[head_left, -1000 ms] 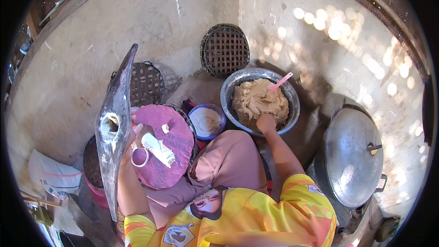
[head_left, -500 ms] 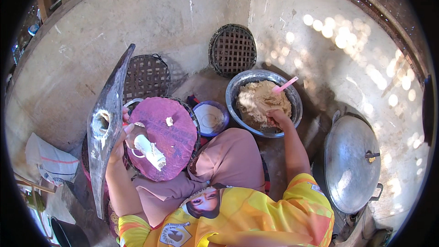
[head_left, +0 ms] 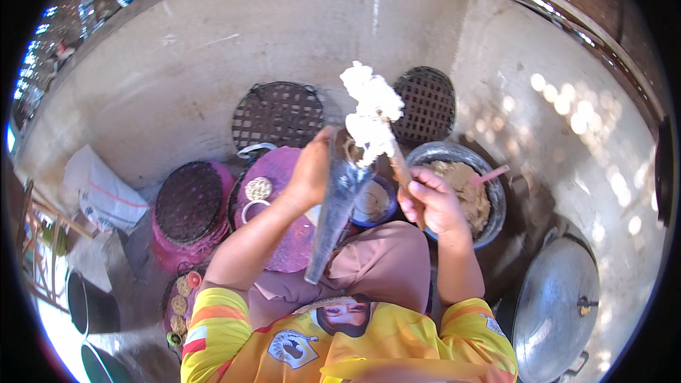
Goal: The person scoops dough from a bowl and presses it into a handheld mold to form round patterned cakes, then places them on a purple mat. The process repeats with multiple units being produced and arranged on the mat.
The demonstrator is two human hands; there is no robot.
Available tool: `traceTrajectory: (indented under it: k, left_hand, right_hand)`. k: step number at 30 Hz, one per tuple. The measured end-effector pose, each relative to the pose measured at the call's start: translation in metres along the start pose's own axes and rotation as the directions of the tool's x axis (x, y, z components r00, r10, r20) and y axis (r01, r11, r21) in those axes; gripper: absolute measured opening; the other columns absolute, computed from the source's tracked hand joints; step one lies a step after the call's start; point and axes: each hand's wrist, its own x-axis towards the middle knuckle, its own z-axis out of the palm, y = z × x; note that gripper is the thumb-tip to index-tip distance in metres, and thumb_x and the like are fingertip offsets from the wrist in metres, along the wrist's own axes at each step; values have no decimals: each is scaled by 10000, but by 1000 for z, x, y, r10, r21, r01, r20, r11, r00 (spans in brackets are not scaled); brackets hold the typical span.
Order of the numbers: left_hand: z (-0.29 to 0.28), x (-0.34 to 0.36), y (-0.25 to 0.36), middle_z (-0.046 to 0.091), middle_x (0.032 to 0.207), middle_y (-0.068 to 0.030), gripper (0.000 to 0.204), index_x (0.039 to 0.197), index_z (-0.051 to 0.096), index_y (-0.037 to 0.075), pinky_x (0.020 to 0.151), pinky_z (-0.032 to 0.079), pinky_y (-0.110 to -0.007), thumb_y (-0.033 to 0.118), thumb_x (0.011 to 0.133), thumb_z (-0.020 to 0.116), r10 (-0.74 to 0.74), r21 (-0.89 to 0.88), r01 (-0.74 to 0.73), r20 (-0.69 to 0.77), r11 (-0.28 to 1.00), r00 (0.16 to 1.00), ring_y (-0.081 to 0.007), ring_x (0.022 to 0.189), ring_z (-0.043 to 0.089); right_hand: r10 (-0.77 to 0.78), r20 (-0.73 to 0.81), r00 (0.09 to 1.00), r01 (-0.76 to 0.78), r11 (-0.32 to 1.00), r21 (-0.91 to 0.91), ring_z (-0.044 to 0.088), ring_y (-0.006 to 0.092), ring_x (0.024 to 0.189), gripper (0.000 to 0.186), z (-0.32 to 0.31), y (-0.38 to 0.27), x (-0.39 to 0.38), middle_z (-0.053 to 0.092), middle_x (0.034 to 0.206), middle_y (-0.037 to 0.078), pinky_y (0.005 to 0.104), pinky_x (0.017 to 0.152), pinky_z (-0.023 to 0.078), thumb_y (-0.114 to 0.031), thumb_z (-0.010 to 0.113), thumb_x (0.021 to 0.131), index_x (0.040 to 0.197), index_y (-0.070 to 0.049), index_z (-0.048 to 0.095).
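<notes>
My left hand (head_left: pixel 312 170) is wrapped round a long dark tool (head_left: pixel 333 206) that tapers to a point and has a hole near its upper end. A lump of pale dough (head_left: pixel 374 110) sits over that end, overexposed and bright. My right hand (head_left: pixel 433 198) grips a slim brown stick (head_left: pixel 401 169) just beside the dough; whether its tip touches the lump I cannot tell. Below the left forearm lies a round purple mat (head_left: pixel 287 241), bearing a lacy pale disc (head_left: pixel 258 188) and a white ring (head_left: pixel 254 210).
A metal basin (head_left: pixel 500 202) of dough with a pink-handled utensil (head_left: pixel 489 174) stands right; a purple bowl (head_left: pixel 386 209) sits beside it. Woven trays (head_left: pixel 277 117) lean on the wall. Stacked purple mats (head_left: pixel 188 206) are left; a large lidded pan (head_left: pixel 557 305) is right.
My right hand has left the basin and come up beside the dark tool, now holding a stick. The left hand has swung the tool rightward. Dough now covers its upper end. The view has shifted left.
</notes>
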Motion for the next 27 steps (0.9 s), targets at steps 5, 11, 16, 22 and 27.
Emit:
traceTrajectory:
  k: [5,11,16,22,27]
  left_hand:
    - [-42,-25,-3,615,901,-36,352,1027,585,40,613,458,-230,14,688,676,-324,-260,293,-82,920,943,-80,736,551]
    - [-118,-57,-32,622,919,-54,405,1092,562,48,672,463,-291,105,713,695,-362,272,382,-121,883,924,-154,769,576]
    - [-115,-83,-39,575,1056,-170,532,1108,567,26,817,473,-357,193,631,733,22,639,33,-77,769,997,-322,973,587]
    - [-133,-96,-53,600,1020,-142,529,1106,543,-27,834,473,-352,169,645,712,-211,273,258,-188,927,959,-299,943,592]
    - [-157,-99,-54,614,979,-57,293,1078,558,-29,786,463,-243,-35,786,551,-404,-532,273,-147,802,903,-97,895,561]
  right_hand:
    - [-502,-37,864,281,542,-792,556,130,543,225,31,58,40,597,694,56,268,505,454,-116,570,878,1077,-11,590]
    - [-376,475,796,324,-398,-858,590,265,584,160,70,-10,49,588,664,74,376,521,466,-192,638,774,919,-125,655]
    - [-92,631,770,430,-656,-620,610,219,624,107,130,-36,81,585,628,43,351,579,469,-215,588,757,733,-116,620]
    - [81,818,570,547,-780,-304,593,153,609,124,161,-2,80,563,612,-7,293,582,454,-196,548,746,750,-96,621]
    - [-135,666,733,392,-717,-577,585,184,585,103,153,-48,72,559,624,-1,329,559,466,-218,627,754,805,-133,652]
